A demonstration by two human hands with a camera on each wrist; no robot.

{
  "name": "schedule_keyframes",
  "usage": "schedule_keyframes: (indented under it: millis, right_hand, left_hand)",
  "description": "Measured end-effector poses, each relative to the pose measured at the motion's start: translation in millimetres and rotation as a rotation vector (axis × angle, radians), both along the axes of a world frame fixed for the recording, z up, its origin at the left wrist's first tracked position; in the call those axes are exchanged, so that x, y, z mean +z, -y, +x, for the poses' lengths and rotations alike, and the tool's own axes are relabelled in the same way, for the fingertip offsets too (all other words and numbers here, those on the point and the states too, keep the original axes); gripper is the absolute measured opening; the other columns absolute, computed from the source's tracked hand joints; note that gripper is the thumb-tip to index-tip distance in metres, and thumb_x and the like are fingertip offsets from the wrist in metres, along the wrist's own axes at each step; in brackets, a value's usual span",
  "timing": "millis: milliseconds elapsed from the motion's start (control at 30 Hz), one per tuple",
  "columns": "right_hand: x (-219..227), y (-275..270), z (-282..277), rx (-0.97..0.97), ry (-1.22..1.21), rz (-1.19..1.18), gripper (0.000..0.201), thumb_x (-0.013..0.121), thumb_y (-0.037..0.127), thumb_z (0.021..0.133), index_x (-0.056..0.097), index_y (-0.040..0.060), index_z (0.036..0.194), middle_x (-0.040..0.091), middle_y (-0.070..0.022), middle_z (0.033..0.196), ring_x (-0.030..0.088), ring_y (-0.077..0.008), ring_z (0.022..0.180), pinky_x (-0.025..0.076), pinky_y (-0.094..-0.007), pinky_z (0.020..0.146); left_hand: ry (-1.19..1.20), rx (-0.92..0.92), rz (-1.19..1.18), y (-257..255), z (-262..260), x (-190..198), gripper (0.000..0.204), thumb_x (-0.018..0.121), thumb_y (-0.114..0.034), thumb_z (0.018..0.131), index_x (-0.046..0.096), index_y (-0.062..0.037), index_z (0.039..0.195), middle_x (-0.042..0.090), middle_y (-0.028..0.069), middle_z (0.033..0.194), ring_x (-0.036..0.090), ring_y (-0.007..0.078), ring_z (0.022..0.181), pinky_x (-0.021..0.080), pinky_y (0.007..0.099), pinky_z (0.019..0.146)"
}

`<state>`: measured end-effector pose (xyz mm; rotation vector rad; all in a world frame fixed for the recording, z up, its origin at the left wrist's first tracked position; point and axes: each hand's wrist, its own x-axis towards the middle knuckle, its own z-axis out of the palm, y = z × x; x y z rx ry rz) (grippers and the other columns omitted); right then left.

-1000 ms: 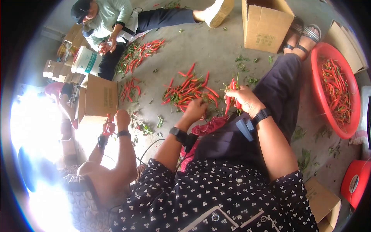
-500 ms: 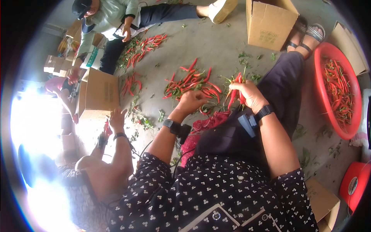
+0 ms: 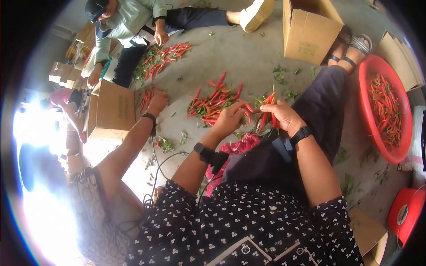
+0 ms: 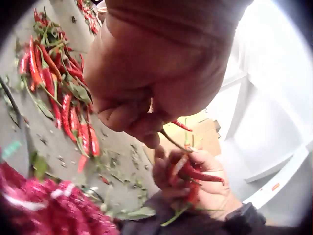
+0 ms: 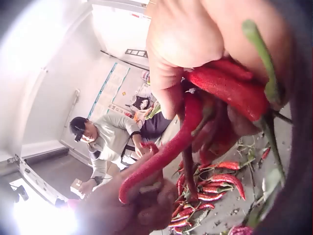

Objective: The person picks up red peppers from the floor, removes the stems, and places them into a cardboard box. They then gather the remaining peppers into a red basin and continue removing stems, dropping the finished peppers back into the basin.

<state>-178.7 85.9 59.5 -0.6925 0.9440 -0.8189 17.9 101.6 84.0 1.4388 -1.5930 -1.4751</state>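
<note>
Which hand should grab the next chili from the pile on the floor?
Left, I think. The left hand is close beside the chili pile, while the right hand is farther from it and grips a bunch of red chilies. I can't tell whether the left fingers pinch anything.

Shows as a grey floor [image 3: 230, 48], carrying a loose heap of red chillies [image 3: 215, 104] around its middle. Bears a leafy chilli heap [image 3: 162, 60] toward the far left edge, a small chilli pile [image 3: 145, 99] nearer. Supports an open carton [image 3: 308, 40] near the far edge, a red basin [image 3: 364, 102] (chilli-filled) toward the right edge, scattered leaves [image 3: 279, 77] between.
</note>
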Motion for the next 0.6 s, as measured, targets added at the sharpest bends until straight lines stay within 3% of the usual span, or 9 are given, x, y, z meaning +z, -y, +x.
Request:
schedule_keyframes:
  millis: [33,67,133,167,200,267,467,567,600]
  right_hand:
    - [2,-1,2,-0.024,0.064,-0.017,0.012,0.061,0.009,0.074,0.060,0.0012,0.084,0.062,-0.0059,0.078,0.058,-0.0157,0.069,0.047,-0.0297,0.062]
    - [4,-3,1,-0.049,0.126,-0.032,0.012,0.061,0.008,0.075,0.060,0.0005,0.085,0.062,-0.0062,0.080,0.059,-0.0157,0.071,0.047,-0.0289,0.064]
    - [6,-4,-3,-0.042,0.134,-0.029,0.013,0.060,0.005,0.075,0.060,0.0001,0.087,0.063,-0.0068,0.082,0.059,-0.0155,0.075,0.046,-0.0277,0.068]
    - [5,-3,-3,-0.082,0.119,-0.048,0.014,0.059,0.004,0.075,0.060,0.0000,0.088,0.063,-0.0069,0.082,0.059,-0.0151,0.076,0.046,-0.0277,0.068]
    - [2,-4,-3,-0.120,0.107,-0.061,0.014,0.059,0.004,0.074,0.059,0.0000,0.088,0.062,-0.0069,0.082,0.059,-0.0147,0.076,0.046,-0.0276,0.069]
    - [-3,-1,-1,-0.152,0.073,-0.088,0.016,0.058,0.003,0.074,0.058,-0.0004,0.089,0.062,-0.0073,0.083,0.058,-0.0145,0.076,0.045,-0.0275,0.068]
    - [0,0,-3,-0.096,0.061,-0.124,0.016,0.058,0.002,0.072,0.057,-0.0006,0.088,0.061,-0.0064,0.083,0.057,-0.0134,0.076,0.045,-0.0271,0.068]
    - [-7,3,-2,-0.111,0.044,-0.126,0.015,0.059,0.002,0.071,0.056,0.0000,0.086,0.060,-0.0063,0.081,0.057,-0.0134,0.075,0.044,-0.0271,0.067]
    - [-8,5,-2,-0.203,0.014,-0.105,0.013,0.060,0.003,0.071,0.056,0.0008,0.084,0.060,-0.0064,0.079,0.057,-0.0134,0.072,0.044,-0.0271,0.062]
  left_hand:
    - [-0.063,-0.118,-0.058,7,-5,-9,0.038,0.046,-0.016,0.089,0.043,-0.0069,0.126,0.046,-0.0025,0.064,0.041,0.0045,0.052,0.032,0.0197,0.047]
    - [-0.073,-0.126,-0.061,10,-13,-12,0.038,0.046,-0.016,0.089,0.043,-0.0069,0.126,0.046,-0.0025,0.064,0.041,0.0045,0.052,0.032,0.0197,0.047]
    - [-0.308,-0.125,0.170,12,-30,-6,0.045,0.048,-0.014,0.088,0.034,-0.0078,0.131,0.047,-0.0023,0.065,0.039,0.0046,0.051,0.031,0.0203,0.046]
    - [-0.239,-0.148,0.183,13,-33,-1,0.052,0.052,-0.015,0.087,0.030,-0.0085,0.133,0.046,-0.0017,0.064,0.039,0.0050,0.051,0.030,0.0205,0.045]
    - [-0.242,-0.152,0.184,15,-36,5,0.052,0.052,-0.015,0.087,0.030,-0.0085,0.133,0.046,-0.0017,0.064,0.039,0.0050,0.051,0.030,0.0205,0.045]
    - [-0.017,-0.128,0.193,19,-39,13,0.052,0.055,-0.017,0.085,0.032,-0.0074,0.131,0.046,-0.0011,0.063,0.040,0.0057,0.051,0.031,0.0212,0.045]
    - [-0.113,-0.286,0.343,43,-23,-10,0.055,0.059,-0.018,0.082,0.034,-0.0061,0.130,0.051,0.0014,0.065,0.046,0.0084,0.052,0.036,0.0234,0.046]
    - [-0.013,-0.250,0.280,44,-25,-1,0.054,0.060,-0.015,0.079,0.038,-0.0067,0.128,0.056,0.0046,0.070,0.052,0.0103,0.056,0.042,0.0239,0.050]
    - [-0.014,-0.250,0.282,47,-23,-3,0.054,0.060,-0.015,0.079,0.038,-0.0067,0.128,0.056,0.0046,0.070,0.052,0.0103,0.056,0.042,0.0239,0.050]
